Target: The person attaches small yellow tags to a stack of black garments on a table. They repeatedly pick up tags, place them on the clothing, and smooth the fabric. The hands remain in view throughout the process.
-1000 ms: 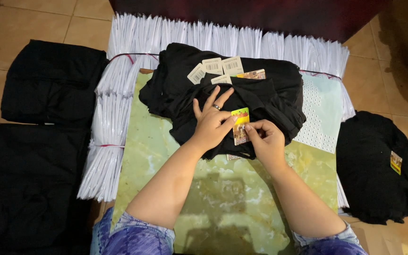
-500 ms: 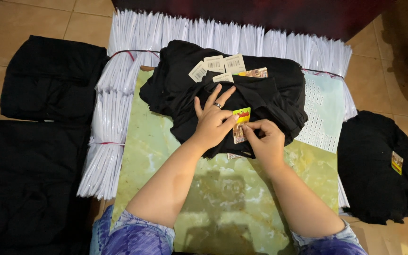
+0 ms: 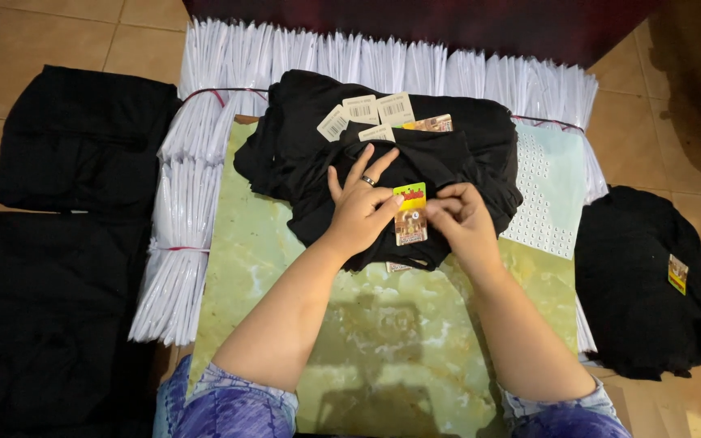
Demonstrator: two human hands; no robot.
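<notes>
A pile of black garments [image 3: 302, 154] lies on a green marbled board [image 3: 367, 341]. My left hand [image 3: 363, 203] rests on the top garment, its thumb and forefinger pinching the left edge of a small yellow-and-brown hang tag [image 3: 410, 212]. My right hand [image 3: 460, 221] pinches the tag's right side, fingers curled at the black cloth. Several pale paper tags [image 3: 371, 111] fan out on the pile just beyond my hands.
Bundles of white plastic bags [image 3: 188, 211] edge the board at the left and back. A white dotted sheet [image 3: 549, 191] lies to the right. Folded black cloth [image 3: 83, 138] is stacked at the left. A black garment heap [image 3: 642, 284] bearing a yellow tag [image 3: 677, 273] sits right.
Both hands stay at the yellow tag with only small finger shifts. The garment pile has not moved.
</notes>
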